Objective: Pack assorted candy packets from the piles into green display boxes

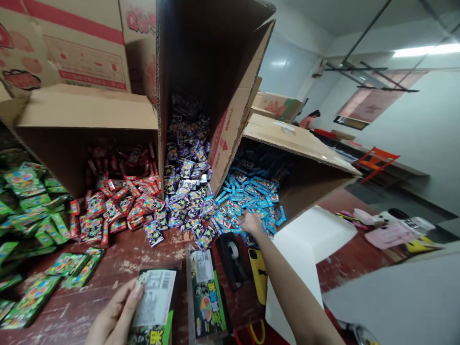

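Note:
My left hand (120, 309) grips a flat candy package (156, 297) by its left edge, with the white barcode panel facing up. Out to the right, my right hand (250, 223) reaches to the front of a heap of small blue candy packets (233, 194). Its fingers are curled down among them; what they hold, if anything, is hidden. Between the hands lies a second candy package (204, 294) in clear plastic. Beside that are a black tape dispenser (232, 261) and a yellow phone (258, 277).
Cardboard boxes on their sides spill purple packets (187, 191), red packets (122, 201) and the blue ones onto the worn red table (118, 268). Green packets (32, 206) are piled at left. A white box (305, 244) stands by my right forearm. Another person (309, 120) is far behind.

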Tool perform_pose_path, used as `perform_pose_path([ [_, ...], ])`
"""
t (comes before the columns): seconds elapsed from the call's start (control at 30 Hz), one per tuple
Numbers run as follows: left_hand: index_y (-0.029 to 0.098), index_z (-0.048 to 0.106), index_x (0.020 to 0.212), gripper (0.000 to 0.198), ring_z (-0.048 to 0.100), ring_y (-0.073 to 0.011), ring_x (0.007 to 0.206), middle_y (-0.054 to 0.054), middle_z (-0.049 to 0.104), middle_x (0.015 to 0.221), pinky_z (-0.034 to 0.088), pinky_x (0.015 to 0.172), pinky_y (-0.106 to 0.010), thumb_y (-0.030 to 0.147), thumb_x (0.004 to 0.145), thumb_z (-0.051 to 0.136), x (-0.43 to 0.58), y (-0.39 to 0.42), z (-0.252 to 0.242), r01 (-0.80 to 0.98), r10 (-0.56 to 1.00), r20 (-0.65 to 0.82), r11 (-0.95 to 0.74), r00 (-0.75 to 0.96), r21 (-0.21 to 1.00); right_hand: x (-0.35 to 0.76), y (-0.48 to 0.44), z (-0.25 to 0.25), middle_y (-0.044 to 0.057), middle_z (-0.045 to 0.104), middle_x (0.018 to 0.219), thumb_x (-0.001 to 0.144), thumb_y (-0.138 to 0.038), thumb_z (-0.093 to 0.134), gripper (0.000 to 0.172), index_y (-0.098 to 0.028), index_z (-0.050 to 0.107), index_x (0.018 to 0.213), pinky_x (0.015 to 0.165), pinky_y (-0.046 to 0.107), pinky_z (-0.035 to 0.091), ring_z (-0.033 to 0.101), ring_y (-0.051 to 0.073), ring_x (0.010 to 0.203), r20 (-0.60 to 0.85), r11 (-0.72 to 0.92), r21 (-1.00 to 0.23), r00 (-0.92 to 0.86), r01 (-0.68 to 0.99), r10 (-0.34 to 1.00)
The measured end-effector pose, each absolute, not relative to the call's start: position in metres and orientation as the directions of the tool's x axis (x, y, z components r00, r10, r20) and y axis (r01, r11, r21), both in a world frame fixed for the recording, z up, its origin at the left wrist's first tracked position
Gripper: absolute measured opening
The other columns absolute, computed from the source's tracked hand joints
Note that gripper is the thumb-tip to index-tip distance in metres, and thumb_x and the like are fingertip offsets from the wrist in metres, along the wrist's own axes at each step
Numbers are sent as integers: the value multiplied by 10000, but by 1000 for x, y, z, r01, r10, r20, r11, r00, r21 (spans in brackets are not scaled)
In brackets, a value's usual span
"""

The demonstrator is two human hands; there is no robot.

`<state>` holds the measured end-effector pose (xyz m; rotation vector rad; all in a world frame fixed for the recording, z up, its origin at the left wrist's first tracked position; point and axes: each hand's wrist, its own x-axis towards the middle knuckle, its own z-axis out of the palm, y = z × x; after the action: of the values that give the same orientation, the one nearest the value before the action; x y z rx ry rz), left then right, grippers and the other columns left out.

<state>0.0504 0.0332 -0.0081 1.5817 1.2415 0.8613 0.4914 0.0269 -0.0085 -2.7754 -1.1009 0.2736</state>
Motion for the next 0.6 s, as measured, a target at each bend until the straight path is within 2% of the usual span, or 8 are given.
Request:
perform_pose_path([
  [0.1,219,734,947,436,705,-249,926,-25,763,969,599,743,-264,593,767,601,60,35,-5,233,940,-160,91,300,968,492,28,-10,172,697,994,714,-269,737,377,-113,670,1050,895,387,398,596,327,1059,-123,-716,-253,713,650,691],
  [0.2,204,725,944,457,693,-252,917,-43,758,939,595,720,-267,605,769,595,67,38,-1,150,914,-204,160,350,976,491,26,1,145,702,929,707,-229,721,362,-111,673,1045,821,338,440,645,281,925,-81,-682,-365,708,634,702],
  [0.27,199,716,968,451,685,-245,904,-45,750,956,585,713,-261,590,776,597,68,39,1,146,888,-229,186,398,972,487,20,15,109,693,922,736,-221,674,393,-125,641,1116,765,295,461,648,232,858,-32,-618,-462,684,636,729],
  [0.37,189,704,981,432,674,-223,818,-37,741,916,559,658,-237,561,785,604,65,34,0,149,873,-248,203,419,968,462,6,39,66,664,898,816,-304,575,422,-135,573,1201,679,271,485,635,183,749,16,-498,-589,625,636,780],
  [0.43,184,693,998,407,649,-202,755,-25,727,858,532,640,-231,529,807,595,65,26,-1,128,880,-230,194,414,973,428,-4,57,42,646,847,825,-376,570,407,-151,572,1164,640,262,495,627,164,693,45,-359,-726,560,587,827],
  [0.5,182,680,1030,379,623,-185,729,-13,705,811,508,655,-232,491,840,573,68,17,0,101,881,-206,180,425,978,385,-11,73,32,641,811,786,-412,640,373,-179,595,1073,618,264,507,622,160,666,127,-104,-907,500,408,857],
  [0.57,184,665,1069,379,610,-183,741,-13,693,802,492,674,-235,478,858,552,72,9,3,66,880,-191,181,434,981,341,-12,86,35,649,828,766,-415,679,324,-203,612,1002,603,266,516,620,158,659,192,84,-968,483,235,854],
  [0.6,184,658,1086,391,609,-186,759,-18,694,815,488,686,-239,484,862,544,74,6,6,49,878,-191,189,438,981,321,-11,90,33,650,823,770,-413,682,304,-210,620,988,594,263,515,614,154,651,197,124,-975,459,185,866],
])
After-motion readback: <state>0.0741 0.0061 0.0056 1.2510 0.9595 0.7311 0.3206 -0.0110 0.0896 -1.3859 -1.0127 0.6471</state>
